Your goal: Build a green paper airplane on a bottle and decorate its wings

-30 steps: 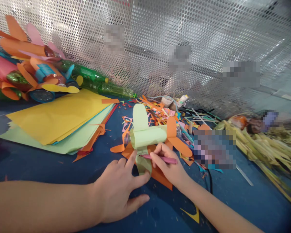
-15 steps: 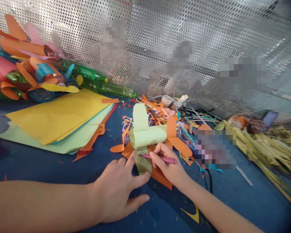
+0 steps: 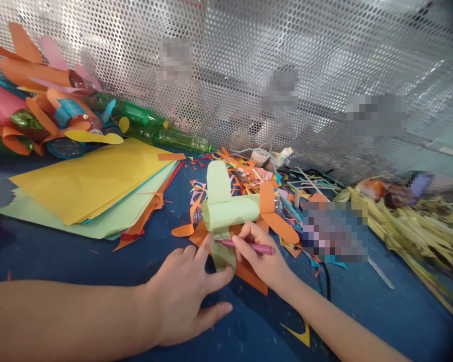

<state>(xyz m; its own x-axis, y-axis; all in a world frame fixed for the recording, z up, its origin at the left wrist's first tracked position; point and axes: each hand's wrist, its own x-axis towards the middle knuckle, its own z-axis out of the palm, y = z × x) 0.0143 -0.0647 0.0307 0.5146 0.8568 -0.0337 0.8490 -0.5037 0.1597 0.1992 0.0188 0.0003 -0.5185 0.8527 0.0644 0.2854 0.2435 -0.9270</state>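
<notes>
A plastic bottle wrapped in pale green paper (image 3: 232, 211) lies in front of me, shaped like a plane with paper wings. One green wing (image 3: 218, 182) points away; the nearer green wing (image 3: 223, 257) lies toward me, over orange paper (image 3: 254, 277). My left hand (image 3: 191, 289) is spread with its fingers apart, its fingertips against the nearer wing. Pinched in my right hand (image 3: 262, 259) is a purple marker (image 3: 262, 248), its tip at that wing near the bottle. Orange paper fins (image 3: 281, 228) stick out at the bottle's right end, and orange strips (image 3: 183, 231) at its left.
Coloured paper sheets (image 3: 75, 186) are stacked at the left. Behind them lie green bottles (image 3: 147, 113) and paper-covered bottle planes (image 3: 38, 75). Paper scraps (image 3: 249, 176) are strewn behind the bottle. Dry husks (image 3: 407, 221) lie at right, below a perforated metal screen (image 3: 230, 45).
</notes>
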